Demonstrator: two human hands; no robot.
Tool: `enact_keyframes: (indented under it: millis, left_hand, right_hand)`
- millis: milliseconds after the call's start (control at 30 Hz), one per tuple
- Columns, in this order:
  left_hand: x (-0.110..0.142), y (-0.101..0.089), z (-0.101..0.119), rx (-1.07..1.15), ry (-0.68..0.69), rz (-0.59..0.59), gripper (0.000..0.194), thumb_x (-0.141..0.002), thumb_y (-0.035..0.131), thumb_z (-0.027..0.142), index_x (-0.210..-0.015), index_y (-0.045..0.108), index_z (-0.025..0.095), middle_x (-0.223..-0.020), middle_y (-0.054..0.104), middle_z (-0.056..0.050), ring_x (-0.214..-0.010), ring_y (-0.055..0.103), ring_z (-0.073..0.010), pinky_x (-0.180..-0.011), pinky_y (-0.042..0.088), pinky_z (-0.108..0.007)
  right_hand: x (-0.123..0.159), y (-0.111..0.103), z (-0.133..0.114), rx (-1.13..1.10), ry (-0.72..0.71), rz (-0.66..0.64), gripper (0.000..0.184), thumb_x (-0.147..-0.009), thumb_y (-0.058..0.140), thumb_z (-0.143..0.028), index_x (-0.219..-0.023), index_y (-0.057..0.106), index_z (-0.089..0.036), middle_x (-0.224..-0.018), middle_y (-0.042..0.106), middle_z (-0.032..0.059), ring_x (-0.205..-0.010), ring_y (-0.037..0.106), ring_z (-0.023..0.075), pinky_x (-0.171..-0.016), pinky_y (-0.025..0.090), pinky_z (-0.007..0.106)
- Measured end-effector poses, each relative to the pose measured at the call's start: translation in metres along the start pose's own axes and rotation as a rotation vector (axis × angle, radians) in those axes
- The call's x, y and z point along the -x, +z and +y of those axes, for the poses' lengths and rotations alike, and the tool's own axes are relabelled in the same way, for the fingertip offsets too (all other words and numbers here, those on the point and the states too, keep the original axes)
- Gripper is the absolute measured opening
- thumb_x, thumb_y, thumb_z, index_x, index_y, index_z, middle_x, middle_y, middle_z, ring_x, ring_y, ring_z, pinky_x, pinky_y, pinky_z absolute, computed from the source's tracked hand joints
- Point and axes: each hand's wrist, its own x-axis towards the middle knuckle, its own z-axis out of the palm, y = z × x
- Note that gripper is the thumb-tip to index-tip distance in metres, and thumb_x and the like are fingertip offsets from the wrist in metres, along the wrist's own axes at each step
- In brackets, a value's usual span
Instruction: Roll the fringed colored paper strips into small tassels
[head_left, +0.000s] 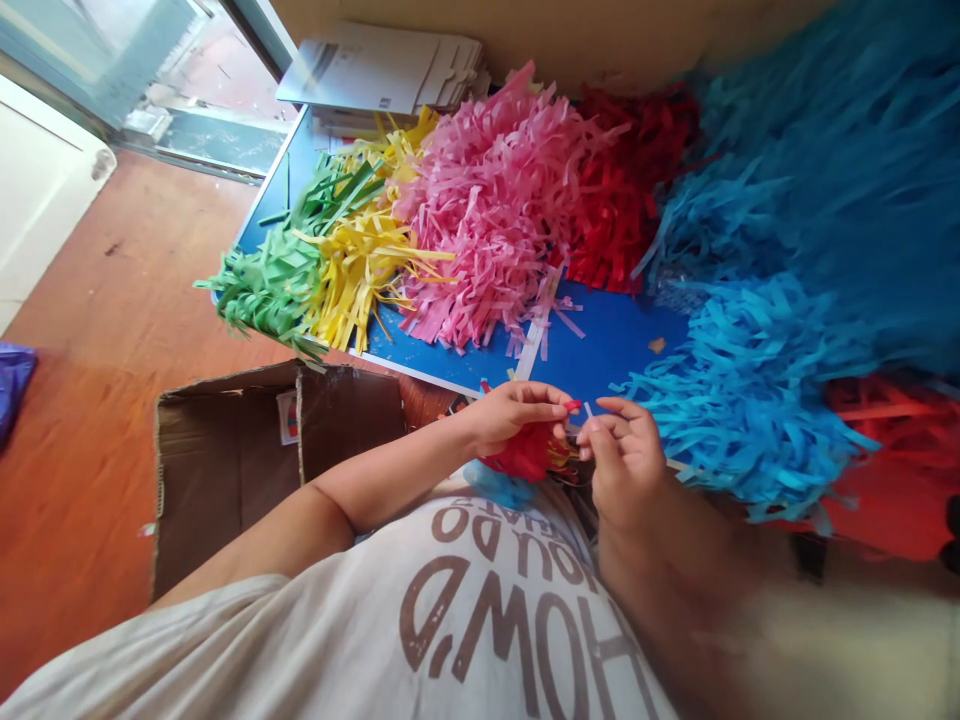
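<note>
Nearest the camera, a cream printed T-shirt (pixel 450 610) fills the bottom of the view, the wearer's chest leaning out over the work. Off to the left, an open cardboard box (pixel 225 470) stands on the orange-brown floor (pixel 82 470), with a purple bag (pixel 15 385) at the frame's edge. Along the blue bench (pixel 607 340), cut paper fringe lies heaped by colour: green fringe (pixel 270 285), yellow fringe (pixel 360 270), pink fringe (pixel 487 220), red fringe (pixel 622 190) and a great turquoise mass (pixel 780 370). Keeping the shades in separate heaps looks deliberate, each colour within reach of the seat. A stack of flat printed card (pixel 382 75) sits behind them.

The left forearm (pixel 390 480) reaches in from beside the box, and the left grip (pixel 521 415) curls over a red paper tuft (pixel 525 452), pinching its gathered strips while the loose ends hang below the hand. That tuft sits just off the bench's near edge, above the shirt. The right grip (pixel 622 465) meets it from the other side, thumb pressed to fingertips; whatever it pinches is too small to tell. Working this close to the body seems to steady both hands. A small turquoise tuft (pixel 499 485) lies just below them, against the shirt.
</note>
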Motion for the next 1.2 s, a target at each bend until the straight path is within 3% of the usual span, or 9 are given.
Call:
enact_keyframes:
  millis: [200, 467, 633, 733, 867, 1000, 1067, 1200]
  left_hand:
    - [0.0, 0.002, 0.001, 0.082, 0.009, 0.032, 0.037, -0.063, 0.091, 0.024, -0.089, 0.07, 0.01, -0.071, 0.07, -0.003, -0.061, 0.064, -0.0091, -0.065, 0.053, -0.022]
    - [-0.001, 0.002, 0.003, 0.027, 0.013, 0.05, 0.042, -0.058, 0.094, 0.03, -0.083, 0.067, 0.01, -0.07, 0.07, -0.003, -0.063, 0.065, -0.0108, -0.069, 0.054, -0.025]
    - [-0.001, 0.0, -0.001, -0.09, 0.091, 0.028, 0.042, -0.062, 0.091, 0.037, -0.083, 0.065, 0.011, -0.066, 0.068, -0.002, -0.061, 0.063, -0.0103, -0.064, 0.049, -0.023]
    - [0.0, -0.003, -0.001, -0.263, 0.179, 0.046, 0.04, -0.068, 0.085, 0.043, -0.086, 0.068, 0.012, -0.073, 0.069, -0.002, -0.064, 0.062, -0.0104, -0.066, 0.049, -0.023]
    - [0.003, -0.005, 0.003, -0.743, 0.427, 0.092, 0.022, -0.078, 0.076, 0.033, -0.085, 0.071, 0.012, -0.082, 0.07, -0.005, -0.077, 0.064, -0.013, -0.073, 0.049, -0.024]
    - [0.007, -0.002, 0.001, -1.022, 0.507, 0.145, 0.015, -0.081, 0.07, 0.026, -0.088, 0.063, 0.015, -0.077, 0.068, -0.001, -0.069, 0.062, -0.0114, -0.064, 0.047, -0.021]
    - [0.01, 0.003, 0.001, -1.169, 0.523, 0.183, 0.016, -0.081, 0.071, 0.024, -0.09, 0.06, 0.016, -0.079, 0.068, 0.0, -0.07, 0.063, -0.0116, -0.064, 0.046, -0.02]
    - [0.018, 0.013, 0.003, -1.426, 0.589, 0.13, 0.016, -0.086, 0.067, 0.024, -0.1, 0.062, 0.018, -0.09, 0.071, -0.003, -0.08, 0.066, -0.014, -0.07, 0.047, -0.021]
  right_hand:
    - [0.001, 0.001, -0.002, -0.033, 0.003, -0.023, 0.021, -0.091, 0.061, -0.032, -0.108, 0.055, -0.022, -0.068, 0.061, -0.0041, -0.052, 0.054, 0.0104, -0.051, 0.047, 0.023]
    - [-0.001, 0.002, 0.002, -0.017, 0.026, -0.043, 0.023, -0.091, 0.061, -0.031, -0.111, 0.055, -0.022, -0.066, 0.059, -0.0049, -0.052, 0.054, 0.0105, -0.051, 0.047, 0.023]
    - [-0.003, 0.002, 0.002, -0.008, 0.017, -0.074, 0.024, -0.092, 0.061, -0.033, -0.112, 0.054, -0.023, -0.068, 0.059, -0.0049, -0.054, 0.054, 0.0105, -0.052, 0.046, 0.022]
    - [-0.006, -0.002, 0.004, -0.002, 0.018, -0.13, 0.027, -0.092, 0.061, -0.032, -0.116, 0.052, -0.024, -0.073, 0.061, -0.0039, -0.059, 0.056, 0.011, -0.057, 0.048, 0.023]
    - [-0.01, -0.008, 0.011, -0.019, 0.056, -0.232, 0.034, -0.092, 0.06, -0.035, -0.123, 0.052, -0.025, -0.092, 0.063, 0.001, -0.072, 0.06, 0.013, -0.064, 0.051, 0.026]
    - [-0.01, -0.007, 0.015, 0.163, 0.054, -0.208, 0.023, -0.092, 0.061, -0.041, -0.106, 0.06, -0.023, -0.089, 0.065, 0.003, -0.073, 0.062, 0.0163, -0.068, 0.052, 0.031]
    - [-0.007, -0.011, 0.012, 0.265, -0.021, -0.205, 0.018, -0.092, 0.061, -0.041, -0.095, 0.063, -0.023, -0.085, 0.066, 0.0037, -0.077, 0.063, 0.0188, -0.071, 0.052, 0.034]
    - [-0.017, -0.053, -0.008, 0.126, -0.216, -0.031, 0.022, -0.091, 0.062, -0.046, -0.083, 0.065, -0.025, -0.088, 0.068, 0.0048, -0.083, 0.064, 0.0203, -0.074, 0.052, 0.036]
